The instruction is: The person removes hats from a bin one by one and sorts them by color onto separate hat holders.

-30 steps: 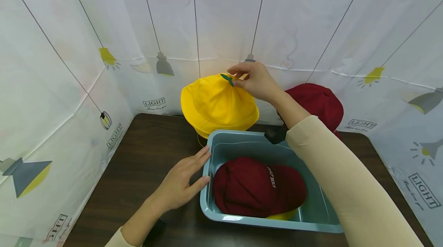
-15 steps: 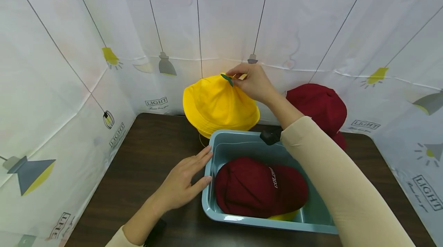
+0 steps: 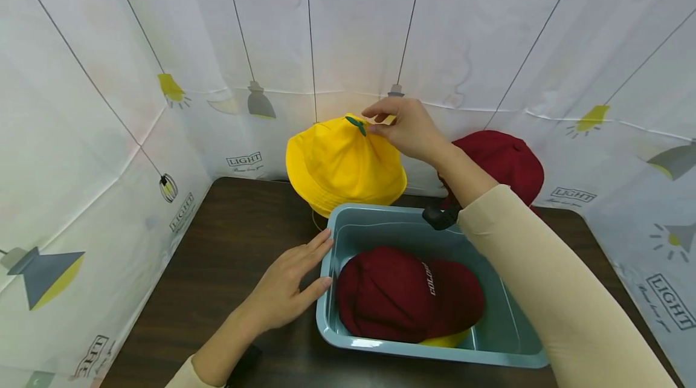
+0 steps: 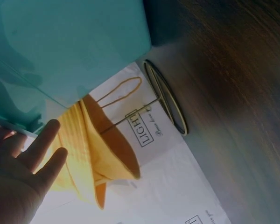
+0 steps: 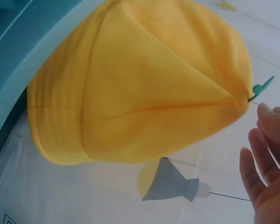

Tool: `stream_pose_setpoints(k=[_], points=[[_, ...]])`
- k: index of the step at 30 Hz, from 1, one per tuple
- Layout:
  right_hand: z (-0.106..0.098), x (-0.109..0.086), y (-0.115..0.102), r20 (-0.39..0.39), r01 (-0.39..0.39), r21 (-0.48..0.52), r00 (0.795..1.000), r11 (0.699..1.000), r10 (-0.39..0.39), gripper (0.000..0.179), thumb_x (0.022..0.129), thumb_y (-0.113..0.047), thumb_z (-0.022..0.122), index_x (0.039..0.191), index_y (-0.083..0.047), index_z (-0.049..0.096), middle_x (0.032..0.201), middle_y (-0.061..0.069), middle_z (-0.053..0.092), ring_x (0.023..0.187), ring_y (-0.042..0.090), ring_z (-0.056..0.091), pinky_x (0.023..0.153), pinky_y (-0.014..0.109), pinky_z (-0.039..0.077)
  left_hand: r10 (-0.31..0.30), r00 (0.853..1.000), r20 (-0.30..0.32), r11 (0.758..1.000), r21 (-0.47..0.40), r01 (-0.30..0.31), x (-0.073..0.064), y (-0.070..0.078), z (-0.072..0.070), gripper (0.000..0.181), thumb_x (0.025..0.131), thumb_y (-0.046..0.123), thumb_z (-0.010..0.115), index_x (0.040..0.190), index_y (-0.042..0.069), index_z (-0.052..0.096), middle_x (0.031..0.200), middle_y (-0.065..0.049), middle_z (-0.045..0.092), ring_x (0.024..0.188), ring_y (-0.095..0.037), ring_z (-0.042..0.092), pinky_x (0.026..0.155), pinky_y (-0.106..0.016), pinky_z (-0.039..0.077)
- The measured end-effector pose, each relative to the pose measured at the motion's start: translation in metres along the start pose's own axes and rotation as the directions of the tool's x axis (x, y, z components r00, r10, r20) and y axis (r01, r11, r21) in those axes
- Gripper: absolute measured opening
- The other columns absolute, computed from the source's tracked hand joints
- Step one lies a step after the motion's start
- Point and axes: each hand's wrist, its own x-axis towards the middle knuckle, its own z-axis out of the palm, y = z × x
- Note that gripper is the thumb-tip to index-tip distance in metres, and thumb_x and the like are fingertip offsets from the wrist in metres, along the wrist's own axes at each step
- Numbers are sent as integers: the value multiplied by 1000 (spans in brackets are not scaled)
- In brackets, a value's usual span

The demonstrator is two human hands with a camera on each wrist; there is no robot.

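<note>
A yellow bucket hat point(image 3: 345, 164) hangs crown up at the back on a thin wire stand point(image 4: 170, 100), whose ring base shows in the left wrist view. A green sprout point(image 5: 261, 87) tops its crown. My right hand point(image 3: 410, 128) is just beside the sprout; in the right wrist view a small gap lies between its fingertips and the sprout. Straight fingers of my left hand point(image 3: 285, 288) rest against the left rim of the blue plastic bin point(image 3: 380, 234). Inside the bin lies a dark red baseball cap point(image 3: 391, 297) with white lettering, over something yellow point(image 3: 446, 339).
Another dark red cap point(image 3: 500, 161) is raised at the back right, partly behind my right forearm. The dark wooden table point(image 3: 217, 267) meets a white printed curtain point(image 3: 190, 43) at the back and sides. The bin's back edge is close in front of the yellow hat.
My right fingers, earlier pinching the sprout, have come off it and drawn slightly right. The yellow hat stays in place on its stand. The left hand has not moved.
</note>
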Motion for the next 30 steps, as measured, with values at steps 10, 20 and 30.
stream_pose_setpoints(k=[10,20,30], points=[[-25,-26,-14,-31,63,-60,997,996,-65,28,98,-6,74,125,-3,75,119,10,74,102,24,63,86,41,58,-1,1000,3,1000,-12,1,0,0,1,62,106,33,60,162,12,41,170,0,31,148,-22,45,117,-57,38],[-37,-63,-27,0,179,-80,984,981,-179,35,96,-8,75,131,-5,72,122,10,73,105,25,66,87,45,58,4,1000,-1,1000,-6,-4,1,0,1,62,106,33,60,162,12,42,170,-3,33,148,-23,45,116,-57,39],[-39,-101,-25,15,234,-130,972,963,-234,47,90,-12,82,135,-7,69,131,9,70,109,25,65,81,44,58,-4,1000,3,1000,-19,4,2,1,0,61,106,32,60,160,8,44,170,-2,32,148,-22,46,116,-58,39]])
